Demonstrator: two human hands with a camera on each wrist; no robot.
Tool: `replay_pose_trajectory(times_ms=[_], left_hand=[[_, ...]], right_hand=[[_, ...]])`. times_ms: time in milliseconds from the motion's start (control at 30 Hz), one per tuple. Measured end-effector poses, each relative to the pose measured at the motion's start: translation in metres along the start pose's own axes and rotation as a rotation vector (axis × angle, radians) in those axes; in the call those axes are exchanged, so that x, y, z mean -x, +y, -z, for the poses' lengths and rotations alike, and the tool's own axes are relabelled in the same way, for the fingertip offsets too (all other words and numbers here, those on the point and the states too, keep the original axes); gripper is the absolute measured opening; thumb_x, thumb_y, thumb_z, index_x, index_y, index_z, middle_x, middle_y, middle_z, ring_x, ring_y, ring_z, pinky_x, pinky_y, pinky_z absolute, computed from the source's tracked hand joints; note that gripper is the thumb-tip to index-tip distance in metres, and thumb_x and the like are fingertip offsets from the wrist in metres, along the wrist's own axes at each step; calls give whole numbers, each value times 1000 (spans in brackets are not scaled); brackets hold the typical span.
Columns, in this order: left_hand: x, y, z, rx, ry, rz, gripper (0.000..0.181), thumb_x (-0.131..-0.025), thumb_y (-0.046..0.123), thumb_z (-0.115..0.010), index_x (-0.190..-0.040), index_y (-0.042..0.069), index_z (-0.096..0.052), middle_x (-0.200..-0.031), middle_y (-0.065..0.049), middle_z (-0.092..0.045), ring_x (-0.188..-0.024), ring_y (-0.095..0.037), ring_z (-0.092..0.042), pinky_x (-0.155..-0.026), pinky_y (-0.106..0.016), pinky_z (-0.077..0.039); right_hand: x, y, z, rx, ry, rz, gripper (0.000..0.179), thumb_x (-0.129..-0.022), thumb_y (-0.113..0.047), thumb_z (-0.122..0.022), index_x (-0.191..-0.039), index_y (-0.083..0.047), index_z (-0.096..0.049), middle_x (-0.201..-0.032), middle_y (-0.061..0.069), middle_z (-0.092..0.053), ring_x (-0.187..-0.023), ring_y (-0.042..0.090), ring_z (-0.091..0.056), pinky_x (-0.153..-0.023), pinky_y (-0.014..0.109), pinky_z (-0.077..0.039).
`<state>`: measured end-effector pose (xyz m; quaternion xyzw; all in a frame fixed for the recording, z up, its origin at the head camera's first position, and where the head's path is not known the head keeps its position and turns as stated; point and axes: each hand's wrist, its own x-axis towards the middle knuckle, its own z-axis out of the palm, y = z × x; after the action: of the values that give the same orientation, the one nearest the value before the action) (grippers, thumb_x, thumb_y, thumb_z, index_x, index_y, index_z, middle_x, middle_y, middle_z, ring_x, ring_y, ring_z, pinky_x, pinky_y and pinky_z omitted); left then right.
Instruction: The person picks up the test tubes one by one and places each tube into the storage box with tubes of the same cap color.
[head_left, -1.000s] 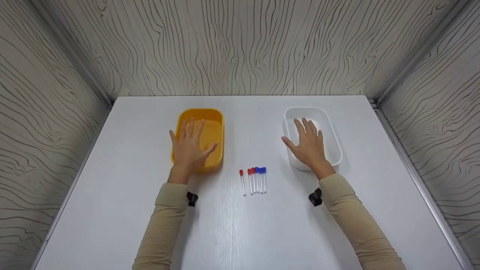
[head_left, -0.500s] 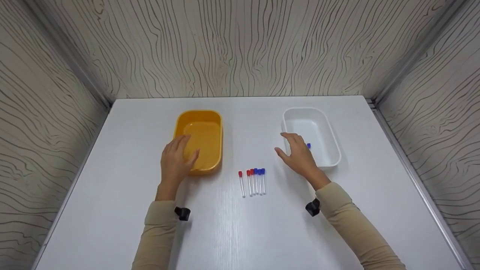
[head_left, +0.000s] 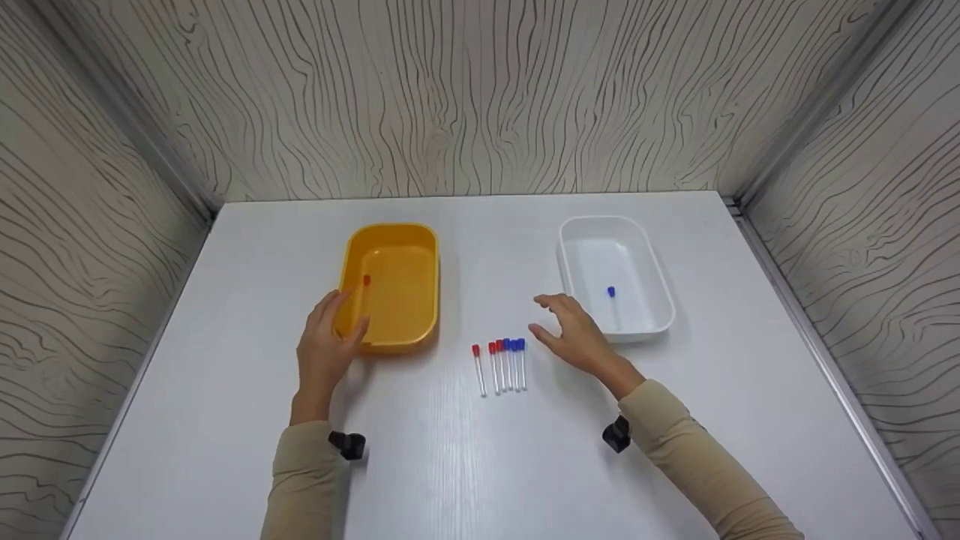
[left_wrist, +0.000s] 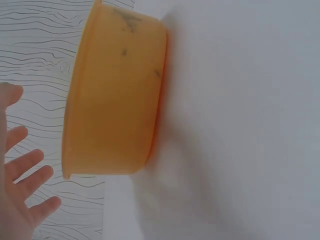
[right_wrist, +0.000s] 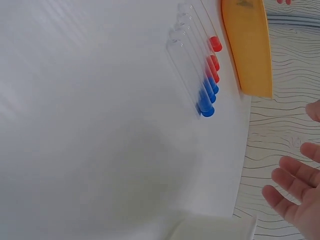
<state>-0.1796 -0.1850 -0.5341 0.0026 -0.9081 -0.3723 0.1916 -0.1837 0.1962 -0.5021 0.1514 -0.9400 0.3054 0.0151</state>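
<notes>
Head view, left hand: the left hand (head_left: 326,352) is released and holds nothing, beside the near left corner of the orange round-cornered plastic tray (head_left: 405,292); rim contact cannot be told.
Head view, orange tray: a slim clear tube with a red cap (head_left: 367,280) lies inside, towards the left wall.
Head view, right hand: the right hand (head_left: 581,337) is likewise released, thumb and fingers apart, between the tube row and the white round-cornered plastic tray (head_left: 619,262).
Head view, white tray: a slim clear tube with a blue cap (head_left: 611,292) lies inside.
Head view, worktop: on the white worktop (head_left: 450,465), between the trays and nearer the person, lie three clear red-capped tubes (head_left: 493,349) and, right of them, three clear blue-capped tubes (head_left: 514,345); the leftmost red one lies slightly apart.
Left wrist view, fingers: spread, clear of the orange tray's outer wall.
Right wrist view, row: all six caps show; the right hand's fingers are spread, touching no tube.
Step in hand: seemingly between placements in a sort by cap colour, one tube per tray done.
Next move: likely calls for each hand to pinch one tube, red left, blue right.
</notes>
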Motion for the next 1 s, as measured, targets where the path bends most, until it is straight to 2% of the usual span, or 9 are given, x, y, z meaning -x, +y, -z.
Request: replay_pose_trajectory(times_ms=[133, 300, 433, 567, 733, 833, 1000], left_hand=[[2, -13, 5, 88, -101, 147, 64, -86, 46, -68, -140, 17, -49, -152, -8, -42, -142, -30, -38, -116, -52, -33], [2, -32, 4, 259, -195, 256, 70, -85, 47, -69, -146, 26, -41, -159, -3, -31, -149, -27, -26, -121, -54, -23], [3, -44, 0, 366, -266, 295, 70, -87, 37, -69, -148, 27, -35, -160, -3, -30, -148, -26, -27, -122, -49, -23], [3, -49, -3, 428, -319, 332, 73, -88, 33, -69, -151, 28, -30, -159, -2, -31, -146, -25, -31, -122, -46, -26], [0, -53, -4, 493, -343, 355, 75, -88, 33, -69, -151, 31, -29, -159, 2, -31, -146, -23, -32, -122, -44, -25], [-3, -55, -3, 514, -367, 371, 78, -87, 34, -71, -151, 33, -27, -159, 1, -32, -147, -23, -31, -124, -44, -22], [-3, -56, -4, 531, -397, 444, 84, -83, 41, -73, -150, 42, -24, -160, 7, -28, -148, -19, -29, -124, -43, -21]], right_hand=[[2, -1, -9, -27, -54, -5, 47, -92, -28, -63, -133, -6, -52, -128, 15, -58, -120, 30, -56, -104, 46, -48], [4, 1, -18, -54, -121, 8, 48, -92, -30, -64, -133, -6, -53, -130, 13, -58, -120, 31, -56, -104, 47, -47], [5, 2, -26, -76, -182, 31, 52, -89, -32, -67, -132, -6, -53, -133, 14, -57, -127, 32, -52, -109, 49, -43], [6, 2, -34, -83, -255, 53, 60, -84, -36, -73, -132, -7, -52, -139, 14, -53, -135, 34, -46, -113, 51, -38], [5, 0, -44, -76, -336, 97, 71, -75, -39, -80, -134, -12, -50, -150, 13, -43, -142, 36, -37, -116, 52, -33], [3, 0, -49, -73, -352, 135, 77, -71, -39, -84, -134, -12, -50, -152, 15, -39, -143, 38, -34, -115, 55, -33], [0, 1, -59, -30, -345, 164, 84, -66, -43, -86, -135, -12, -50, -155, 16, -35, -145, 38, -29, -116, 55, -31]])
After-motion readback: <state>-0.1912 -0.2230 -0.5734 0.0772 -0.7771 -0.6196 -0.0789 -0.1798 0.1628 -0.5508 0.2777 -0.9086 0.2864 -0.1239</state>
